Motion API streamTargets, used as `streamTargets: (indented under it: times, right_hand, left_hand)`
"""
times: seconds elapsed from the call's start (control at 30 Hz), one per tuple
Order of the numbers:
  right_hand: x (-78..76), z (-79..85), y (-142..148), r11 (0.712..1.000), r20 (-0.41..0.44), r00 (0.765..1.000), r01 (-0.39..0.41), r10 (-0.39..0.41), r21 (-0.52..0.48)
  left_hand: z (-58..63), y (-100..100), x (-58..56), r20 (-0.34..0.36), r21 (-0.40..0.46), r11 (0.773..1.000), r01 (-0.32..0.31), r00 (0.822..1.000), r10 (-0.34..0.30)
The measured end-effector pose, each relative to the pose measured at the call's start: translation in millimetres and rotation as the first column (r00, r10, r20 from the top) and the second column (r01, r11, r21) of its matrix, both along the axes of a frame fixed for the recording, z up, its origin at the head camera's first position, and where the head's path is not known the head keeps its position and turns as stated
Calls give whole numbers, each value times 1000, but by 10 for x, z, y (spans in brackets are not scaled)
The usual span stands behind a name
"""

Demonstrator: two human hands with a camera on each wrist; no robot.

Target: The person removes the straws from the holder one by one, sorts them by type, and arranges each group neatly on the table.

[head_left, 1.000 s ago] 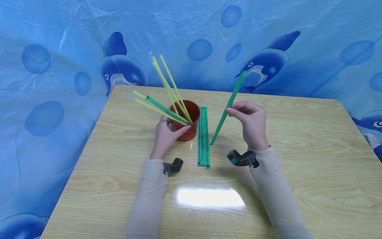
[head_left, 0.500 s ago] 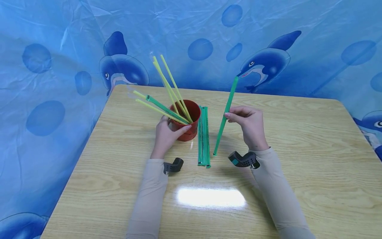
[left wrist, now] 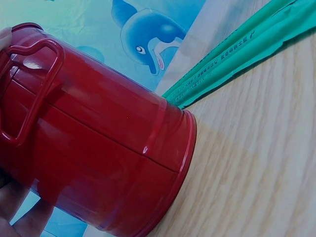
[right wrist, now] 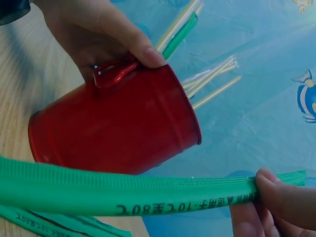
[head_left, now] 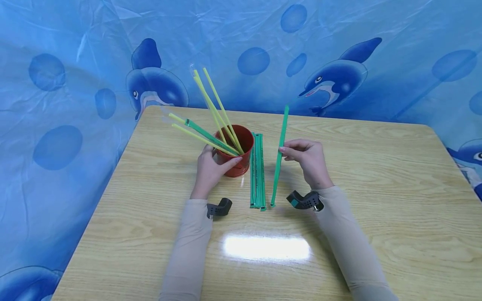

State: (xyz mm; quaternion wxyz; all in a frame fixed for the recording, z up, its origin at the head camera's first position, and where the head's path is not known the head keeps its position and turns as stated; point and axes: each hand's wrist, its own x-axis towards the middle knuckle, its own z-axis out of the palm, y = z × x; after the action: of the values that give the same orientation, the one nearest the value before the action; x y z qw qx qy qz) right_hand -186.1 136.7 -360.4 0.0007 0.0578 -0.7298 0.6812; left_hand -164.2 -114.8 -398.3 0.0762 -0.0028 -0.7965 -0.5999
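Observation:
My left hand (head_left: 209,170) grips a small red metal bucket (head_left: 242,165), thumb at the rim and fingers around its left side. In the right wrist view the bucket's wire-like handle (right wrist: 123,74) shows beneath that thumb. Several yellow straws (head_left: 216,109) in clear wrappers and one green-wrapped straw (head_left: 205,133) lean leftward out of the bucket. Between thumb and fingers, my right hand (head_left: 308,162) pinches a green-wrapped straw (head_left: 278,171) with dark print, near its middle and almost upright in the head view. Left of it, several more green-wrapped straws (head_left: 257,175) lie side by side against the bucket's right.
A light wooden table (head_left: 376,200) carries everything, with a bright glare spot near its front. Behind it hangs a blue sheet (head_left: 211,37) printed with dolphins. Each wrist wears a black camera (head_left: 220,207).
My right hand has moved left and slightly down with the pinched straw, which has swung from slanting to nearly upright, close beside the lying row. My left hand has stayed on the bucket.

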Motion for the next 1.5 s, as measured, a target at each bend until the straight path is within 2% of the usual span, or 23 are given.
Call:
streamTargets:
  times: [0.3,0.5,0.8,1.17,1.5]
  right_hand:
    - [-78,-126,-23,999,93,995,-37,34,32]
    - [-160,-276,-32,993,181,982,-72,53,98]
    - [-259,-455,-53,993,271,962,-55,24,106]
    - [-315,-543,-128,975,272,960,-119,65,186]
    - [-342,-547,-171,954,287,958,-109,26,278]
  left_hand:
    - [0,-5,-11,-11,-3,1000,4,1000,-4]
    - [-6,-4,-8,-6,5,1000,8,1000,-8]
    - [0,-3,3,-1,-2,1000,-3,1000,3]
    - [-1,-4,-5,1,-9,1000,-5,1000,5]
    - [-6,0,-8,-13,-14,1000,-1,1000,1]
